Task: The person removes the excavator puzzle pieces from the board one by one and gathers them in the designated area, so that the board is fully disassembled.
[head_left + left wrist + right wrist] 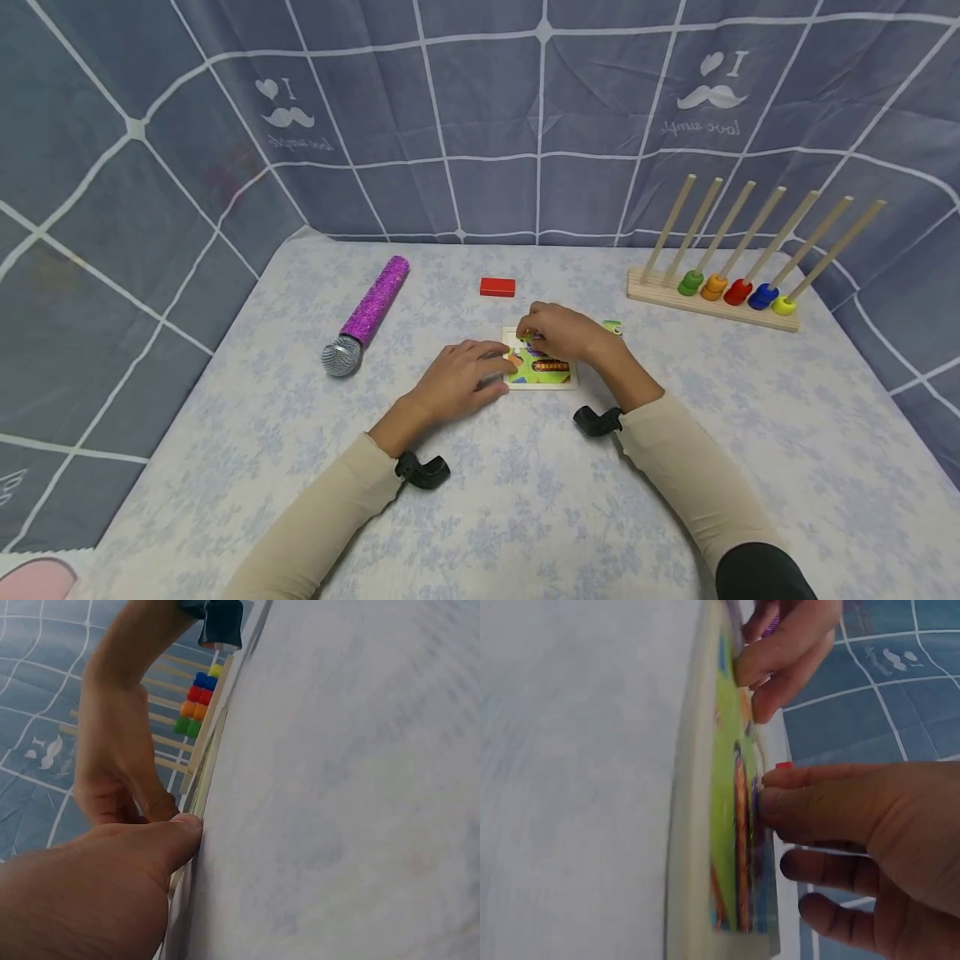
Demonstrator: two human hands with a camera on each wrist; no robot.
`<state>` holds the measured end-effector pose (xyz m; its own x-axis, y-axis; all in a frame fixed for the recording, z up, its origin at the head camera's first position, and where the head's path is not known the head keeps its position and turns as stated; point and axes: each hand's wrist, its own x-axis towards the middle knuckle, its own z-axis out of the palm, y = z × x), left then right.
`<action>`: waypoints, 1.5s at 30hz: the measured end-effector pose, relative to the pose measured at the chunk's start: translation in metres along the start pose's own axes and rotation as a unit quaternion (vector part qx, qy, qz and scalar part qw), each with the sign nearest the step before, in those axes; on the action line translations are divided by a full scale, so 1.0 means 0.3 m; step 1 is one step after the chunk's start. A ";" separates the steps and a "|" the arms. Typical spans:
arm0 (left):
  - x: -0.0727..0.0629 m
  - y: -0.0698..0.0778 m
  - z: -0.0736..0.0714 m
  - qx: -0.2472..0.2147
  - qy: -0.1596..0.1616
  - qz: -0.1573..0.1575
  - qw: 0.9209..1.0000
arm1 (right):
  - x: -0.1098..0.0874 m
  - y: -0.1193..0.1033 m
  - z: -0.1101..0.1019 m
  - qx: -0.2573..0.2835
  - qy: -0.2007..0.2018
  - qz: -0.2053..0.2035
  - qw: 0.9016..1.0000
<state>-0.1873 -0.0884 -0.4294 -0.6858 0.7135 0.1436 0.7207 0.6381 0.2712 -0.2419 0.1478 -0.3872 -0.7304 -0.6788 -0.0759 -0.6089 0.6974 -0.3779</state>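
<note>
One puzzle bd [536, 380]: L hand [459, 379] at left edge, fingers loosely spread. R hand [561, 330] bent over far part, hold unclear.

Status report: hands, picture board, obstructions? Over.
Left hand on left edge of picture board. Right hand over upper part, grip unclear. Red block apart, not obstructing.

This looks like a small play corner, perhaps in a home, though the kind of building cannot be told. Creased blue-grey fabric [487, 108] with white grid lines and mirrored moustache prints hangs behind and to the left of a table [487, 517] with a pale, blue-patterned surface. The playthings suggest it: a colourful picture board [536, 377], a glittery microphone [375, 304] and a wooden peg stand [716, 307] with coloured beads.
</note>
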 end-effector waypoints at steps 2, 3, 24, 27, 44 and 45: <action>0.004 0.001 0.000 0.002 0.005 0.004 1.000 | 0.010 -0.011 -0.005 -0.017 -0.005 0.014 1.000; 0.006 0.001 -0.001 0.003 0.007 0.004 1.000 | 0.014 -0.014 -0.009 -0.021 -0.006 0.019 1.000; 0.027 -0.005 -0.009 0.010 -0.004 -0.011 1.000 | 0.022 -0.010 -0.031 0.025 -0.002 0.038 0.999; 0.018 -0.002 -0.005 0.000 -0.013 -0.017 1.000 | 0.014 0.000 -0.019 0.049 -0.002 0.044 0.998; 0.008 0.001 0.002 -0.003 -0.015 -0.022 1.000 | -0.019 0.077 -0.008 0.123 0.029 0.024 0.992; 0.008 0.001 0.003 -0.003 -0.014 -0.023 1.000 | -0.020 0.080 -0.007 0.127 0.032 0.027 0.991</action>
<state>-0.1886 -0.0862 -0.4298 -0.7146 0.6917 0.1046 0.6882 0.6683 0.2824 -0.2529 0.1691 -0.3939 -0.7831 -0.6202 -0.0459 -0.4766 0.6460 -0.5962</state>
